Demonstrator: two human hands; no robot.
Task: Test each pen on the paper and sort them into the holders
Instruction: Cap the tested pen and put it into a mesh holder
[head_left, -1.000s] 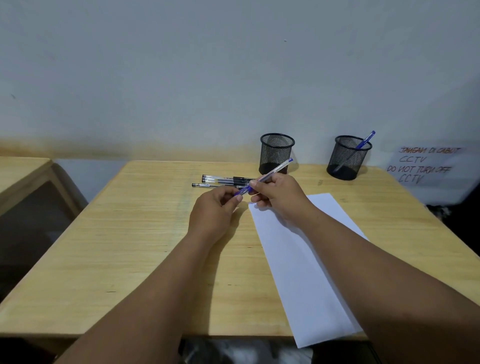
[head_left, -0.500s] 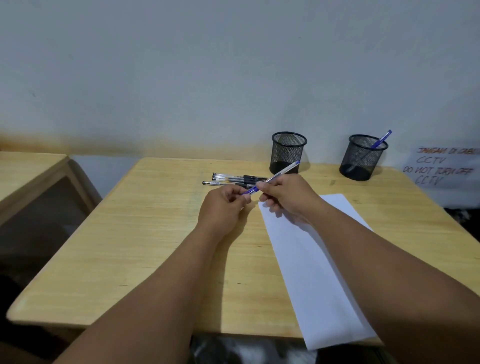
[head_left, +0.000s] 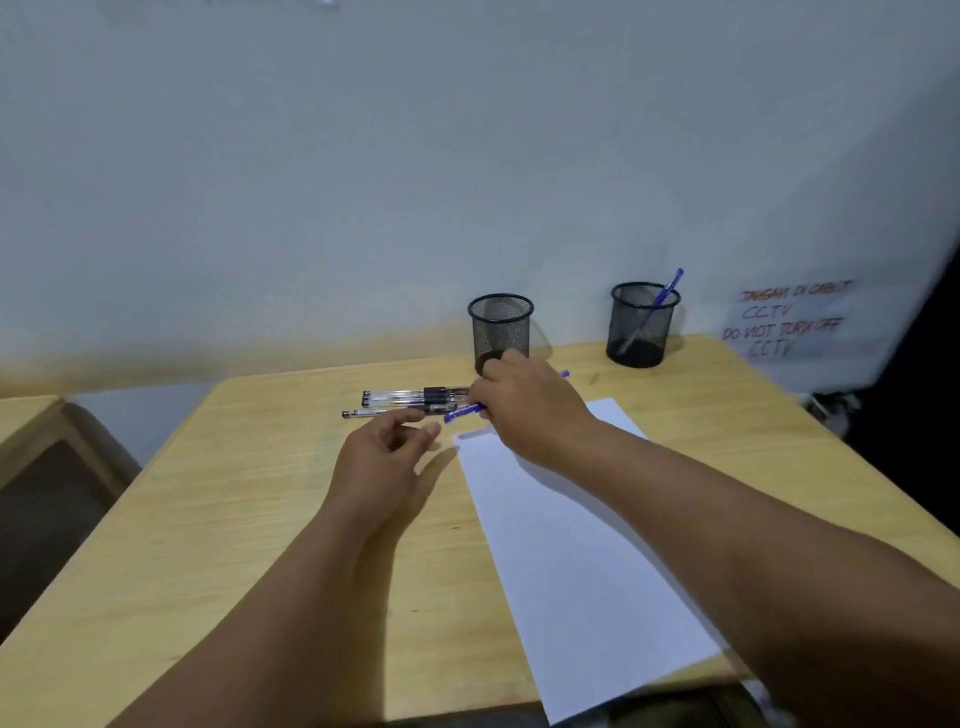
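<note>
While my left hand (head_left: 387, 449) hangs loosely open, my right hand (head_left: 524, 410) pinches a light, stiff, slippery blue pen (head_left: 464, 412) mid-barrel.

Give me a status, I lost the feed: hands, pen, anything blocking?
Right hand shut on blue pen; left hand open. Sheet of paper unmarked. Black pens lie beside; nothing blocking.

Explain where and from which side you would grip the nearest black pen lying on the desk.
Pinch the nearest black pen at its clear mid-barrel, coming from above. It lies flat, lengthwise left to right, its right end under the right hand. Other pens lie just behind, so one finger probably needs the gap between.
</note>
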